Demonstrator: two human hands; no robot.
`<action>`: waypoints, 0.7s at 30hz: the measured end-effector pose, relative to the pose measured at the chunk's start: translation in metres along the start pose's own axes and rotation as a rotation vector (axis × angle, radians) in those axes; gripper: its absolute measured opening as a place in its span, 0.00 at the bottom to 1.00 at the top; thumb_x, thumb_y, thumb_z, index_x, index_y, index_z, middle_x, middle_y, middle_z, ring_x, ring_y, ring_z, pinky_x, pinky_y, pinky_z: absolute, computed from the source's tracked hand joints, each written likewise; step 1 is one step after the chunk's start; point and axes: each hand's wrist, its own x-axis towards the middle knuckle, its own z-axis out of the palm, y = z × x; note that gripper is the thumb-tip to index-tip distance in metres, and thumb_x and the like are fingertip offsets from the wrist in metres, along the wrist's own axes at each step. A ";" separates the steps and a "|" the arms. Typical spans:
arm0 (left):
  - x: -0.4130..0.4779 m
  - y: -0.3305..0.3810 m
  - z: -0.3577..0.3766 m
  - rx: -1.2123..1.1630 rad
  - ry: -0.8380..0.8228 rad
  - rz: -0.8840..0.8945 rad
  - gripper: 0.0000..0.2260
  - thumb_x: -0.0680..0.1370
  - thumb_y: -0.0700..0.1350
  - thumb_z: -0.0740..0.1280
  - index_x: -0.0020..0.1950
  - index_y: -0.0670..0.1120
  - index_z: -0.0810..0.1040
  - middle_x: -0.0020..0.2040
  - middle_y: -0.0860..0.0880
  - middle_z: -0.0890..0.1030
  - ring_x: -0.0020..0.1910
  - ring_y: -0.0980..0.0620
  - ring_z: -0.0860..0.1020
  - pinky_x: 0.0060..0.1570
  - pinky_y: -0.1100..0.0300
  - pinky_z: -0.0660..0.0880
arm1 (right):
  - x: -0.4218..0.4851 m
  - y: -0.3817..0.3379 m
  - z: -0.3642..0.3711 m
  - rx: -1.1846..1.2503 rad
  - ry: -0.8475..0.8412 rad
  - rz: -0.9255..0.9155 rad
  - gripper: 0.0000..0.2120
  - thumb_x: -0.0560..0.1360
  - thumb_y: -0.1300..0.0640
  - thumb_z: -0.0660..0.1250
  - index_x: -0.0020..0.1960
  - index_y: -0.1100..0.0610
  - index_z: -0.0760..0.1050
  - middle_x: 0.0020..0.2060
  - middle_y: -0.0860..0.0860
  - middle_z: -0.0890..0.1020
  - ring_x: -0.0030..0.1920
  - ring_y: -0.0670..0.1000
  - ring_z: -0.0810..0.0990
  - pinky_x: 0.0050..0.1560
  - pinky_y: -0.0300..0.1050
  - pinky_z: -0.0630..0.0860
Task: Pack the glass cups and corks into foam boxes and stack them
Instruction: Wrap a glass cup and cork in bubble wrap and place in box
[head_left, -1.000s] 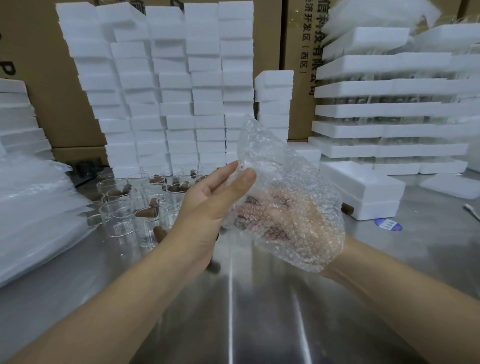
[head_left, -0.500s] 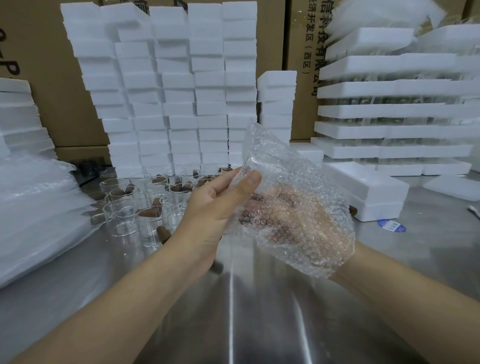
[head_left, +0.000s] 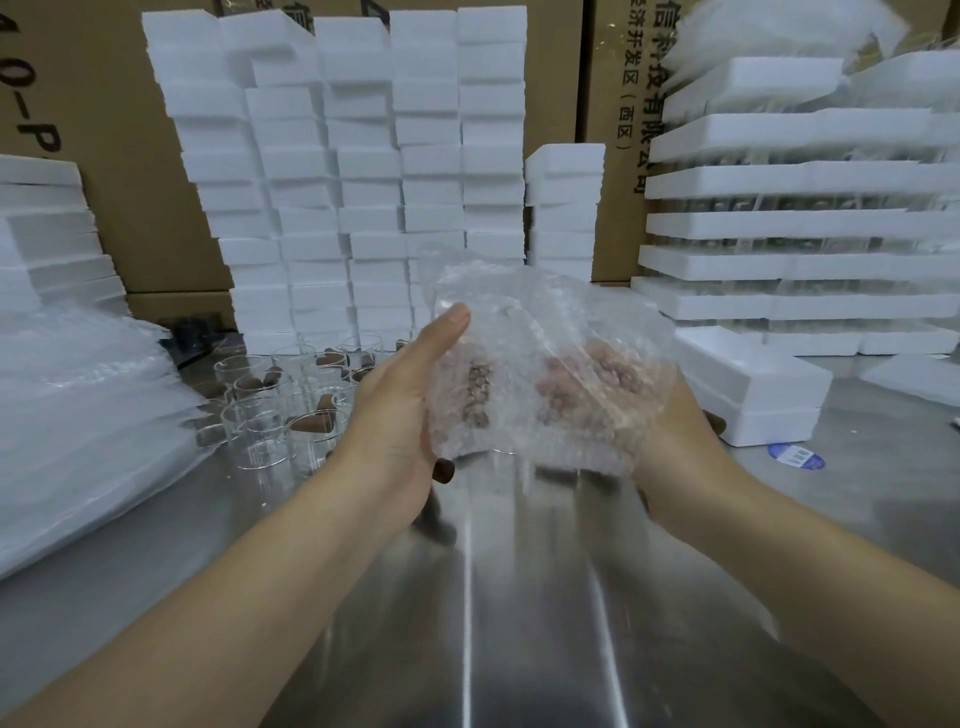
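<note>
Above the middle of the shiny steel tabletop (head_left: 519, 649), our left hand (head_left: 400, 415) pinched a clear bubble-wrap bag (head_left: 519, 312). Our right hand (head_left: 675, 447) lay veiled by it, so we could not tell its grip. Clear round glass cups (head_left: 260, 415) and brown tapered corks (head_left: 317, 418) stood far-left, and a white rectangular foam box (head_left: 748, 384) sat right.

Right fingers (head_left: 607, 375) behind bubble wrap (head_left: 540, 306)
</note>
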 end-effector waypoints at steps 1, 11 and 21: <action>0.000 0.001 -0.001 -0.014 0.017 -0.026 0.29 0.71 0.63 0.76 0.68 0.49 0.84 0.61 0.43 0.87 0.65 0.31 0.82 0.48 0.43 0.75 | 0.001 -0.006 0.004 -0.080 0.079 -0.045 0.14 0.85 0.66 0.63 0.51 0.49 0.80 0.42 0.44 0.87 0.47 0.44 0.87 0.45 0.39 0.84; 0.002 -0.006 -0.001 -0.028 0.028 -0.043 0.26 0.76 0.66 0.73 0.69 0.55 0.82 0.63 0.51 0.87 0.65 0.40 0.84 0.72 0.34 0.69 | -0.003 -0.021 0.003 -0.128 0.077 -0.195 0.41 0.64 0.13 0.56 0.75 0.20 0.53 0.76 0.28 0.64 0.66 0.27 0.65 0.69 0.57 0.61; -0.001 -0.007 0.004 0.030 -0.091 -0.010 0.31 0.76 0.65 0.74 0.73 0.49 0.80 0.67 0.47 0.85 0.70 0.44 0.81 0.75 0.39 0.71 | 0.001 -0.011 -0.001 -0.229 -0.090 -0.216 0.29 0.73 0.52 0.81 0.69 0.38 0.73 0.68 0.42 0.79 0.61 0.57 0.84 0.51 0.57 0.87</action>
